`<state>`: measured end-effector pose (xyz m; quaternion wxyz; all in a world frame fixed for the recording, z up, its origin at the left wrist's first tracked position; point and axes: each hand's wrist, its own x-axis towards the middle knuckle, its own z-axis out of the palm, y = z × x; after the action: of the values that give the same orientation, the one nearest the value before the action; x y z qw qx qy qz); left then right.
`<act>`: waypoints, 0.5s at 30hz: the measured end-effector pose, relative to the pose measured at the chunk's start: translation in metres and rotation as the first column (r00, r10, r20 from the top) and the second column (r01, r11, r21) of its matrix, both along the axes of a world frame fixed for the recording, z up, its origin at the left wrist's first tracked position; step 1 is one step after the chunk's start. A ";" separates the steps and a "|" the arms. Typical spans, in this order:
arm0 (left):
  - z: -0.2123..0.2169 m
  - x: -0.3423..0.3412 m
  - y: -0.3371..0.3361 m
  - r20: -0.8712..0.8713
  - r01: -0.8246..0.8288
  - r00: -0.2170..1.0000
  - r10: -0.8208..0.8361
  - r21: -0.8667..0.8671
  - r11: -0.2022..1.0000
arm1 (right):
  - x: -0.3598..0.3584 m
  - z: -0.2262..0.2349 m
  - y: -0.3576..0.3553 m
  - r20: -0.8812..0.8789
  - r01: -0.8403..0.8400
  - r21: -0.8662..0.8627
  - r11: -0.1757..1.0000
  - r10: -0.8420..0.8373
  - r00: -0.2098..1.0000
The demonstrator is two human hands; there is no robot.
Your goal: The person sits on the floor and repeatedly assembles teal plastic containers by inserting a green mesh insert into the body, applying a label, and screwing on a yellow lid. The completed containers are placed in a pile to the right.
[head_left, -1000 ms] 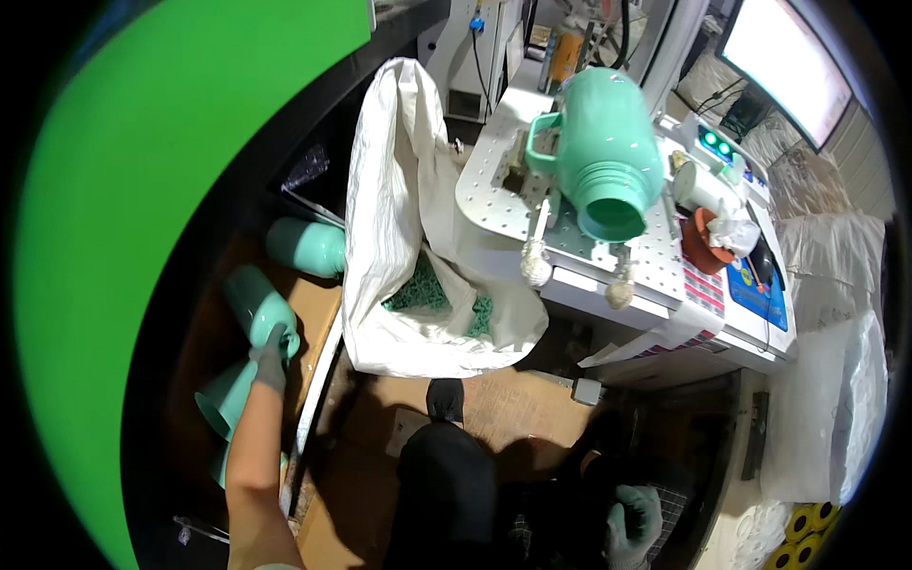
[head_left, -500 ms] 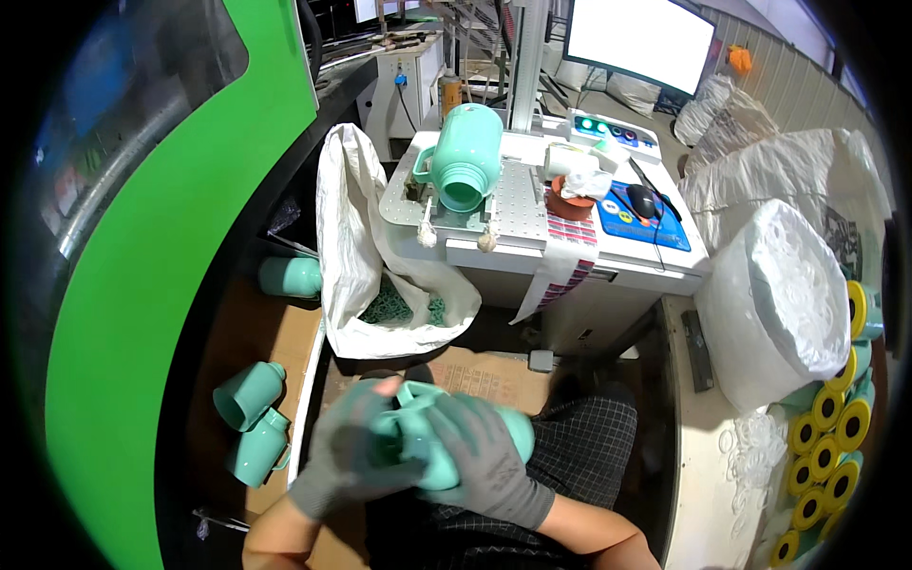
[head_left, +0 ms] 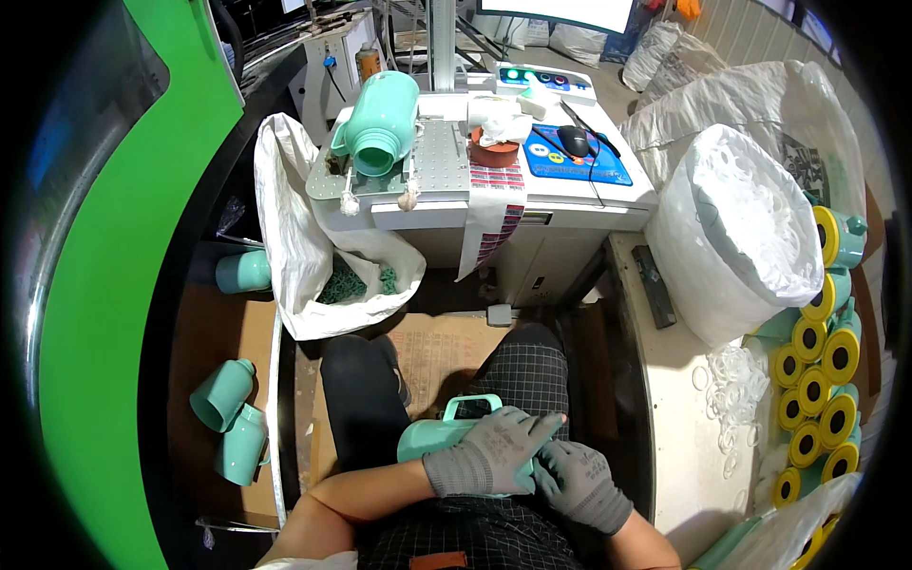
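Observation:
A mint-green jug body (head_left: 427,437) lies on its side across my lap, its loop handle toward the far side. Over its right part my gloved left hand (head_left: 499,445) is laid, wrapped on it and hiding much of that end. At the right end of the jug is my gloved right hand (head_left: 581,483), with its fingers curled in a pinch close to my left fingertips. Whatever sits between those right fingers is hidden. Both gloves are grey.
Ahead, a similar green jug (head_left: 382,119) lies on a perforated plate on the white workbench (head_left: 446,211). A white sack (head_left: 294,256) with green scraps stands left. More jugs (head_left: 223,394) lie beyond it. Right are a bag of clear rings (head_left: 750,209) and stacked yellow-ended jugs (head_left: 814,389).
The jug has turned in my lap, its handle now on the far side. My left hand has come across over it; my right hand has moved to its right end. The view has swung right.

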<state>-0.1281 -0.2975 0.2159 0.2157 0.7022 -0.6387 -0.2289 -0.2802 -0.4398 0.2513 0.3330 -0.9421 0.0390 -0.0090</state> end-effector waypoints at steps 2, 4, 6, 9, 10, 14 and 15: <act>0.005 -0.006 0.002 0.057 0.034 0.998 -0.039 0.074 0.997 | 0.001 -0.001 -0.006 -0.199 -0.069 -0.004 0.998 0.067 0.978; 0.002 -0.010 0.001 0.103 0.046 0.993 -0.054 0.075 0.996 | 0.004 -0.005 -0.010 -0.266 -0.147 -0.027 0.989 0.134 0.954; -0.005 -0.016 0.003 0.148 0.017 0.989 -0.018 0.009 1.000 | 0.007 -0.015 -0.016 -0.312 -0.256 -0.117 0.959 0.210 0.927; -0.006 -0.014 0.007 0.103 -0.011 0.995 0.008 0.029 1.000 | 0.015 -0.018 -0.016 -0.279 -0.333 -0.224 0.916 0.267 0.922; -0.010 -0.010 0.014 0.067 -0.022 0.997 0.029 -0.103 0.994 | 0.015 -0.016 -0.015 -0.154 -0.283 -0.261 0.923 0.250 0.956; 0.013 0.051 0.062 -0.249 -0.481 0.850 0.465 -0.004 0.877 | 0.017 0.009 -0.019 0.481 0.055 -0.307 0.950 0.106 0.870; 0.013 0.058 0.076 -0.225 -0.497 0.853 0.471 -0.078 0.864 | 0.015 0.001 -0.020 0.599 0.201 -0.104 0.974 -0.100 0.795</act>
<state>-0.0696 -0.2218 0.2288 0.3752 0.7982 -0.4301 -0.1927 -0.2648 -0.4594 0.2520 0.2488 -0.9103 0.0080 -0.3307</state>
